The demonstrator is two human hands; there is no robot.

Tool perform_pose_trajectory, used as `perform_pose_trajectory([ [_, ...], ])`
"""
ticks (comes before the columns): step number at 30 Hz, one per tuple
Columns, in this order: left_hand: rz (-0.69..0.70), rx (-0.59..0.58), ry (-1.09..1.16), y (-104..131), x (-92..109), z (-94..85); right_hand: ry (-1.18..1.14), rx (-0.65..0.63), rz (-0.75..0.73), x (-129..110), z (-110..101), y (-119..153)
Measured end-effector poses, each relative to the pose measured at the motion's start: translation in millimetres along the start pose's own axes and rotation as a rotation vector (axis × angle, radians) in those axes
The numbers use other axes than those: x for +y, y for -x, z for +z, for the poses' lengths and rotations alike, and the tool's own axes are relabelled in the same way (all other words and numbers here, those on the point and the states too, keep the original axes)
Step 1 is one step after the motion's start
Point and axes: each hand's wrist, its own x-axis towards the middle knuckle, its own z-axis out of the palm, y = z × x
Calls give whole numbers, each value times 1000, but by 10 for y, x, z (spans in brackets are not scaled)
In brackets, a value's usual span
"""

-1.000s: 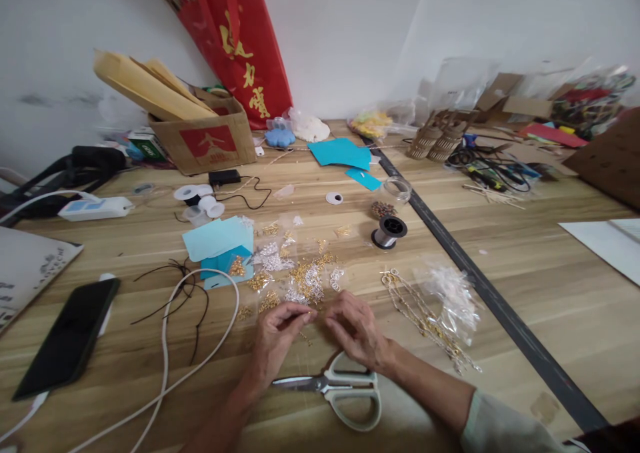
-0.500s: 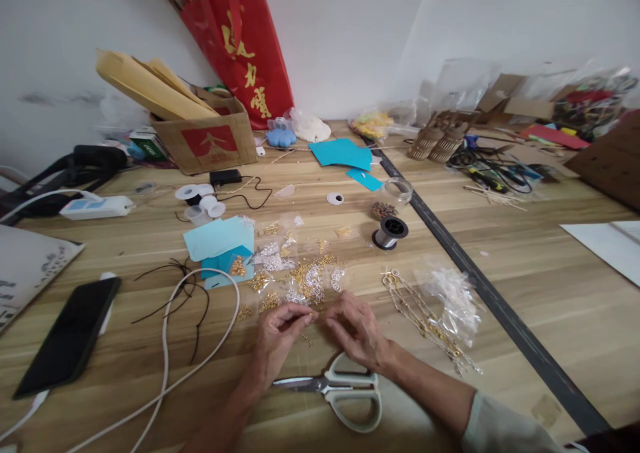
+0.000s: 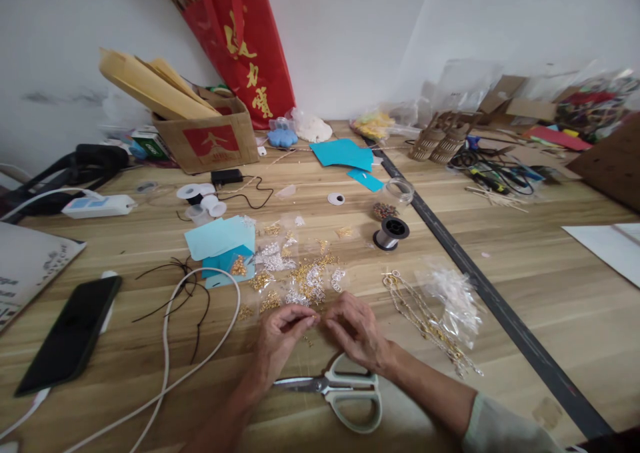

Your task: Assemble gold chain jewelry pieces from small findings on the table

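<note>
My left hand (image 3: 283, 336) is closed in a pinch, thumb against forefinger; what sits between the tips is too small to name. Close on its right, my right hand (image 3: 356, 329) curls with fingers and thumb drawn together, and its fingertips hide whatever they hold. Just beyond both hands lie heaps of gold beads (image 3: 305, 276) and silver findings (image 3: 273, 258) on clear bags. White rings (image 3: 337, 279) rest by the heap. Below the hands are scissors (image 3: 327, 386) with pale handles, blades pointing left. Bead chains (image 3: 417, 313) lie to the right of my right hand.
A wire spool (image 3: 391, 233) and a glass jar (image 3: 397, 196) stand past the beads. Left are a white cable (image 3: 167, 346), a phone (image 3: 70, 336) and blue cards (image 3: 220, 239). A clear bag (image 3: 453, 299) lies right. A cardboard box (image 3: 205, 136) and red bag (image 3: 245, 53) stand behind.
The two hands keep almost the same place and pose, with the fingertips still close together. The whole view has shifted very slightly.
</note>
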Motion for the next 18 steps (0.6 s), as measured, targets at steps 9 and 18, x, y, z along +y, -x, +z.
perform_pose_trajectory([
  [9,-2,-20,-14,0,-4,9,-3,-14,16,6,7,11],
  [18,-110,-5,154,-6,22,-8,-26,-10,18,21,11,28],
])
